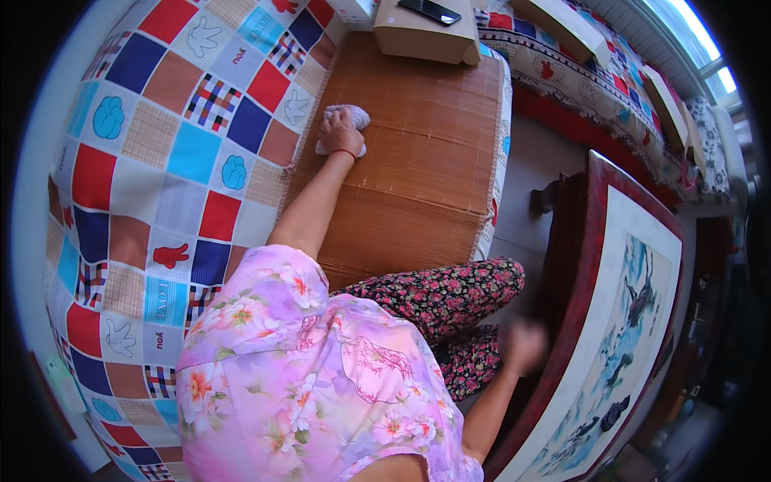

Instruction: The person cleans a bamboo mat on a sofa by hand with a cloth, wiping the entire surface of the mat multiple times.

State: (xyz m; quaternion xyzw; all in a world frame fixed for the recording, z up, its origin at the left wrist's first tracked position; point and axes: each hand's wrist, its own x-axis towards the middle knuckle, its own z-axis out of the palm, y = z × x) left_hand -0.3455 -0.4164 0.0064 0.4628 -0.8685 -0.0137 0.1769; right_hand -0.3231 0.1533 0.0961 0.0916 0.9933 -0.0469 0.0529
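My left hand (342,134) is closed over a pale, bunched-up cloth (356,114). The cloth rests on a brown woven mat (409,150) that covers the sofa seat, near the mat's left edge. A thin red cord circles the left wrist. Lower right, my right hand (523,348) hangs beside my floral-trousered leg (433,295), close to the dark side of a wooden table. That hand is blurred, so its fingers cannot be made out. Nothing plainly shows in it.
A patchwork sofa cover (199,156) spreads along the left. At the mat's far end a cardboard box (421,39) carries a black phone (430,11). The low table (593,199), with a painted landscape top, stands at right. Another covered seat (578,78) lies beyond the tiled floor (530,144).
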